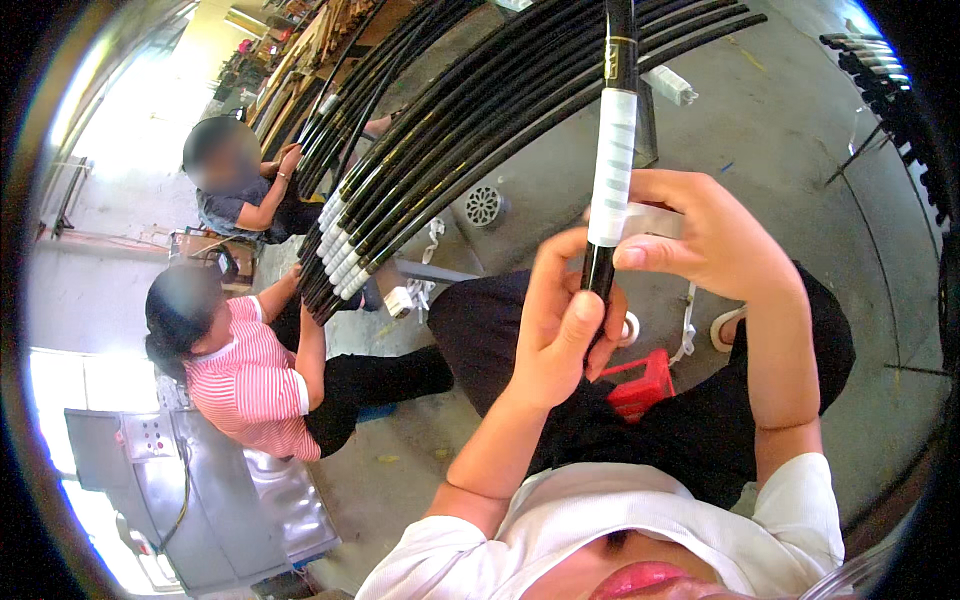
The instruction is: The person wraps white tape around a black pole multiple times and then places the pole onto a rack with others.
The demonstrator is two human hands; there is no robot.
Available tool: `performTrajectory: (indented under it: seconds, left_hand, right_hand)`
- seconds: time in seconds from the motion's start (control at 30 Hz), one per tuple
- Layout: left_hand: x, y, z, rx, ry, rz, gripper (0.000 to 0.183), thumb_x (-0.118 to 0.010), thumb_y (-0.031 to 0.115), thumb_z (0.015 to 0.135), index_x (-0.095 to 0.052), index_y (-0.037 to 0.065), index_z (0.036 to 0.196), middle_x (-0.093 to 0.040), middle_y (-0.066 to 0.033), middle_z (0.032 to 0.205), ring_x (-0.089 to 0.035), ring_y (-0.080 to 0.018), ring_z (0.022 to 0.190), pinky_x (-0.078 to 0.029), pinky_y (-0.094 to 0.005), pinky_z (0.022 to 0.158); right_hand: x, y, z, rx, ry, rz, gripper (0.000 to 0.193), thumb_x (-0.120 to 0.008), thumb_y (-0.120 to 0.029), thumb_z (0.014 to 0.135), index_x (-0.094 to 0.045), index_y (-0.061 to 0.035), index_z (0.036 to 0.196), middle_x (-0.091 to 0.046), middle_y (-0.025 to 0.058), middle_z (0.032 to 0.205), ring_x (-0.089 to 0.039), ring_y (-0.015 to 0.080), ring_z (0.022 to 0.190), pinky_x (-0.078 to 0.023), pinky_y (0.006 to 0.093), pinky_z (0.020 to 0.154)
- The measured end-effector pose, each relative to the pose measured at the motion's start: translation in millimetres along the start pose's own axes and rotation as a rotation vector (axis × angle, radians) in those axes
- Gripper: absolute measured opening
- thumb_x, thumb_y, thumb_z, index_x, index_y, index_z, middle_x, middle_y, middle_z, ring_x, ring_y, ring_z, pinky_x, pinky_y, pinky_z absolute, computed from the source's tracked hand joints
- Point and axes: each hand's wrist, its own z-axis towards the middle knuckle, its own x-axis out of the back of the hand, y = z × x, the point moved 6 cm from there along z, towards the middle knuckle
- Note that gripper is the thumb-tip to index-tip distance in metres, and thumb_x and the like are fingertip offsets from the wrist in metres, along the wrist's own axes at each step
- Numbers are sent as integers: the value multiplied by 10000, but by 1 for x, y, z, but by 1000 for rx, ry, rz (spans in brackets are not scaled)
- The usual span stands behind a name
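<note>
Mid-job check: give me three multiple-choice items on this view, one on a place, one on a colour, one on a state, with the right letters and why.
1. Where is the left hand on the thin black rod?
A. on its lower end, below the white tape wrap
B. above the wrap
C. off the rod

2. What colour is the small plastic crate on the floor?
A. blue
B. red
C. yellow

3. How is the right hand?
A. flat on the floor
B. hanging empty
C. fingers at the bottom of the wrap, with a strip of white tape

Answers: 1 A, its fingers close round the rod under the wrap. 2 B, it shows red behind the left hand. 3 C, thumb and fingers meet the rod there.
</note>
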Motion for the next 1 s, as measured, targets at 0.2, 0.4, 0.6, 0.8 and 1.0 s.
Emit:
performTrajectory:
  seconds: [0.2,0.4,0.6,0.8,1.0]
  left_hand:
    - [8,-4,-8,-31,113,34,234,-464,186,966,-331,88,1131,-513,-77,614,-357,-63,354,-295,-187,339]
    - [-3,9,-9,3,188,-129,314,-498,299,947,-427,45,1118,-478,-74,582,-280,-42,322,-211,-170,271]
    - [-2,8,-13,-82,233,96,270,-581,64,870,-419,5,1078,-545,-110,765,-392,-70,333,-278,-194,275]
    - [-13,1,-8,55,-30,-419,331,-539,240,930,-434,-23,1102,-550,-97,719,-416,-81,325,-299,-188,300]
    - [-26,-8,2,239,-96,-692,466,-413,348,972,-398,-39,1231,-542,-88,736,-351,-52,311,-277,-183,283]
  right_hand:
    - [-1,-6,-11,-180,1,97,195,-613,-177,764,-611,11,813,-593,88,677,-556,121,665,-450,293,648]
    - [1,62,-6,-315,272,-197,197,-584,-204,783,-638,-16,802,-549,31,638,-508,90,619,-434,253,608]
    - [-13,19,-7,-86,35,607,327,-576,-261,849,-597,-17,1066,-625,16,938,-520,56,716,-403,201,593]
    - [-26,5,-5,-47,-54,690,511,-675,-433,800,-629,13,1045,-639,57,951,-604,122,839,-480,265,782]
    - [2,52,-8,-141,-3,173,309,-669,-189,779,-646,2,1021,-659,55,919,-598,117,858,-466,273,778]
